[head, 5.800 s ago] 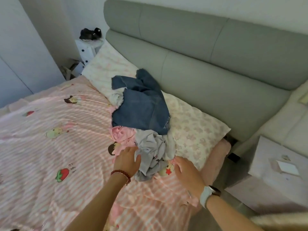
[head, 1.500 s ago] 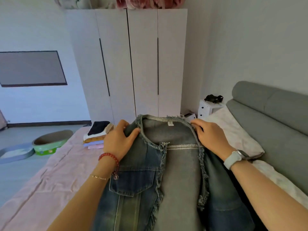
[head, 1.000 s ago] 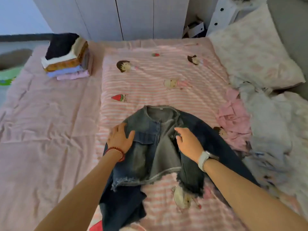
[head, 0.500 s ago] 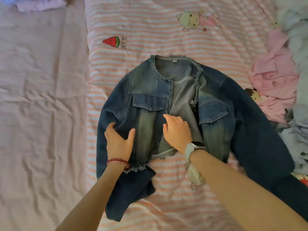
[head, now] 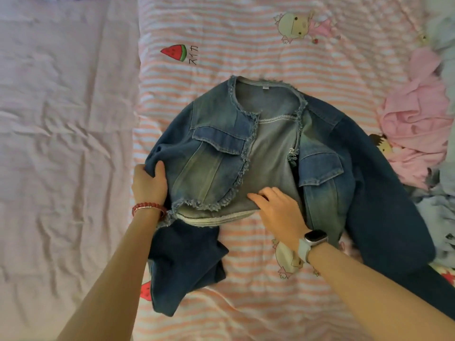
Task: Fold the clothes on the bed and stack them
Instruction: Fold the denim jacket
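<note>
Your jacket (head: 266, 153) lay face up on the striped quilt (head: 246, 40), collar away from you, front panels parted over the grey lining. Your left hand (head: 149, 184) was at the jacket's left edge, fingers curled round a bunched fold where sleeve met body: that grip was clamped on the denim, thumb on top. Below it the left sleeve (head: 182, 264) sat folded back in a dark heap by your forearm. Your right hand (head: 279, 207) was flat on the lining near the hem, fingers straight and pointing left, pressing down and holding nothing. So the jacket ran between your two hands, left gripping its side, right pinning its middle. The right sleeve (head: 384, 193) trailed out towards the lower right, past your wrist and its watch (head: 314, 238). Just beyond that sleeve, a pink garment (head: 418, 124) lay crumpled at the quilt's right side. The plain pink sheet (head: 61, 143) covered the bed to your left.
</note>
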### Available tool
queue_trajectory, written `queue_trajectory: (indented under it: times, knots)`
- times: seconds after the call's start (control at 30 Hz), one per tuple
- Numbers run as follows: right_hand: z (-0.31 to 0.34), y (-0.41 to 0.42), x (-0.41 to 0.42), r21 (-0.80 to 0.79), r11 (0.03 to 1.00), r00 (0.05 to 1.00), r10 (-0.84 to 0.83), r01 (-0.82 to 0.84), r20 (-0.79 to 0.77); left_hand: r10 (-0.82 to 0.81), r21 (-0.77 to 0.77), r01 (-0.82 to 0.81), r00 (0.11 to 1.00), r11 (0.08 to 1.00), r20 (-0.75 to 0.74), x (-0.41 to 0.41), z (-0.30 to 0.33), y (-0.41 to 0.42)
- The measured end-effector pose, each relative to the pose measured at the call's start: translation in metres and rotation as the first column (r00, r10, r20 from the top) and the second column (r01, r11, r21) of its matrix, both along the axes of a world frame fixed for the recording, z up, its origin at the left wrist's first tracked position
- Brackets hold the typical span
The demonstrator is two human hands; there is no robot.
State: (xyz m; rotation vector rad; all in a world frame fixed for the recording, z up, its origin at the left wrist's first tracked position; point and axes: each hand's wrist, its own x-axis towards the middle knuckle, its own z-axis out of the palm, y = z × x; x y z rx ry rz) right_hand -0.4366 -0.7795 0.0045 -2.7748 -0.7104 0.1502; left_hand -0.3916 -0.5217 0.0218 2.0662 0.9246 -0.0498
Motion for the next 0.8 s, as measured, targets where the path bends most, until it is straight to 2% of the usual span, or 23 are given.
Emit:
queue_trajectory:
  times: [0.03, 0.07, 0.13, 0.17, 0.2, 0.23, 0.27, 0.33, 0.4, 0.47, 0.57, 0.7, 0.77, 0.8]
  knots:
    - [0.003, 0.002, 0.002, 0.004, 0.996, 0.995, 0.086, -0.086, -0.046, 0.015, 0.005, -0.015, 1.000, 1.000, -0.009, 0.000, 0.001, 0.003]
    - [0.004, 0.004, 0.003, -0.030, 0.981, 0.971, 0.183, -0.190, -0.155, 0.002, 0.016, -0.002, 0.999, 1.000, -0.034, -0.002, 0.002, 0.006]
    - [0.000, 0.003, 0.001, -0.115, 0.945, 0.838, 0.209, -0.305, -0.505, -0.111, 0.015, 0.114, 0.986, 0.993, -0.124, -0.010, 0.000, 0.008]
    - [0.000, 0.002, 0.001, -0.125, 0.951, 0.758, 0.142, -0.284, -0.637, -0.171, -0.015, 0.170, 0.972, 0.985, -0.159, -0.016, -0.002, 0.007]
    - [-0.001, 0.003, 0.003, -0.082, 0.984, 0.729, 0.062, -0.159, -0.681, -0.210, -0.057, 0.203, 0.962, 0.978, -0.176, -0.023, -0.004, 0.006]
    - [0.000, 0.007, 0.007, -0.008, 1.000, 0.732, -0.025, 0.028, -0.681, -0.224, -0.094, 0.210, 0.958, 0.973, -0.179, -0.030, -0.005, 0.004]
    - [0.000, 0.014, 0.015, 0.084, 0.973, 0.751, -0.112, 0.217, -0.651, -0.220, -0.117, 0.202, 0.959, 0.972, -0.176, -0.036, -0.006, 0.002]
    - [-0.003, 0.031, 0.034, 0.209, 0.856, 0.755, -0.271, 0.473, -0.598, -0.206, -0.102, 0.193, 0.968, 0.976, -0.142, -0.045, -0.009, -0.002]
    - [-0.009, 0.048, 0.056, 0.247, 0.721, 0.683, -0.406, 0.648, -0.607, -0.191, -0.075, 0.185, 0.978, 0.980, -0.082, -0.049, -0.011, -0.004]
    - [-0.013, 0.060, 0.082, 0.265, 0.640, 0.652, -0.496, 0.721, -0.573, -0.156, -0.085, 0.152, 0.987, 0.985, -0.045, -0.049, -0.012, -0.005]
    - [-0.022, 0.061, 0.121, 0.270, 0.579, 0.622, -0.582, 0.769, -0.524, -0.133, -0.103, 0.126, 0.989, 0.987, -0.068, -0.046, -0.015, -0.007]
    - [-0.039, 0.049, 0.162, 0.141, 0.450, 0.422, -0.618, 0.882, -0.664, -0.127, -0.020, 0.126, 0.986, 0.992, -0.109, -0.044, -0.022, -0.013]
    - [-0.039, 0.048, 0.166, 0.157, 0.464, 0.448, -0.626, 0.872, -0.638, -0.100, -0.011, 0.100, 0.992, 0.995, -0.078, -0.044, -0.023, -0.016]
    - [-0.035, 0.047, 0.166, 0.187, 0.510, 0.517, -0.646, 0.840, -0.561, -0.079, -0.006, 0.078, 0.995, 0.997, -0.056, -0.045, -0.022, -0.017]
